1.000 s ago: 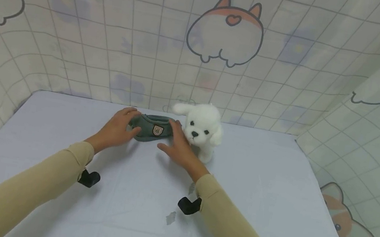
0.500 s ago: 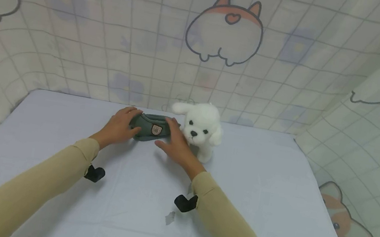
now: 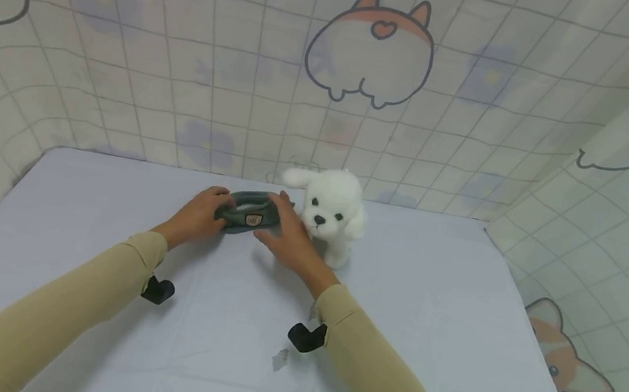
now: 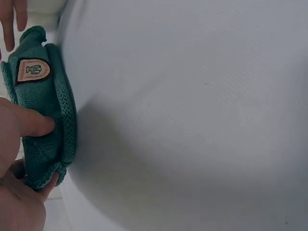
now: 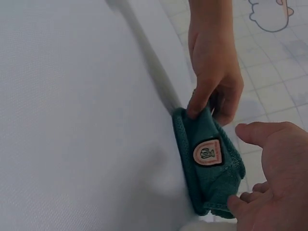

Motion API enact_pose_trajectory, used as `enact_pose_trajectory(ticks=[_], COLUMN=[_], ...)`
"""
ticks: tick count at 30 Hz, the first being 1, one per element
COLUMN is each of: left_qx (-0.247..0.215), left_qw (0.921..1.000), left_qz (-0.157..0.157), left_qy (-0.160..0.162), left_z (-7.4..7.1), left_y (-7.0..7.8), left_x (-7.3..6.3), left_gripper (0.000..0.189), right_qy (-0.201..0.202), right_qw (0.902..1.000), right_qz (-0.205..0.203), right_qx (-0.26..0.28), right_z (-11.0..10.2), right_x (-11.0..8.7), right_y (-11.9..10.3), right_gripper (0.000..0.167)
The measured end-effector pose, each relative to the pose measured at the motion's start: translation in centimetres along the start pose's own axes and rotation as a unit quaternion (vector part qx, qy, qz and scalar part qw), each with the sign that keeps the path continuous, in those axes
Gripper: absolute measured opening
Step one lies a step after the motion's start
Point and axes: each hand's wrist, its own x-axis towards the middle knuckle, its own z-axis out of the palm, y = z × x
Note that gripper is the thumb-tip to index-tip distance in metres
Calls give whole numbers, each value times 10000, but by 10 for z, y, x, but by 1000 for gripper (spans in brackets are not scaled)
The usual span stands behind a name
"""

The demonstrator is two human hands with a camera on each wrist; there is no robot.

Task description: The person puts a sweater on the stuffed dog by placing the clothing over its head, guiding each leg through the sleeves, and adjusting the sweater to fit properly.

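A small green knitted garment (image 3: 252,220) with a rolled edge and a pinkish shield-shaped badge (image 5: 208,152) stands near the back of the table. My left hand (image 3: 196,218) pinches its left end; in the left wrist view the thumb (image 4: 36,123) presses on the front of the knit and the other fingers go behind. At the opposite end is my right hand (image 3: 292,239), thumb held away from the cloth. Its fingertips (image 5: 235,204) are right at the garment's end in the right wrist view. Close beside this hand sits a white plush dog (image 3: 338,203).
White cloth covers the table (image 3: 416,333). Behind it hangs a checked curtain (image 3: 468,144) with cartoon corgis. A small grey patch (image 3: 280,360) marks the cloth between the forearms. Each sleeve has a black wrist mount (image 3: 307,338).
The garment has tilted, so the badge faces lower and the opening at its top shows wider. Both hands stay at its ends, and the plush dog has not moved.
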Motion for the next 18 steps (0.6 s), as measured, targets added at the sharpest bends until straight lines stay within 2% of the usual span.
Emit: enact_pose_trajectory(ticks=[6, 14, 18], left_qx=[92, 136, 43], left_qw=[9996, 9988, 9976], left_qz=[266, 468, 682], left_qy=[97, 34, 65], left_z=[3, 5, 7], left_y=[-6, -7, -5], left_x=[-6, -21, -30], left_gripper=[26, 23, 23], right_qy=[40, -104, -201], right_qw=[9999, 9998, 9997], right_qz=[-90, -28, 119], right_qx=[-56, -171, -117], right_z=[0, 1, 1], right_x=[1, 2, 1], right_y=[0, 1, 0], right_gripper=[68, 65, 61])
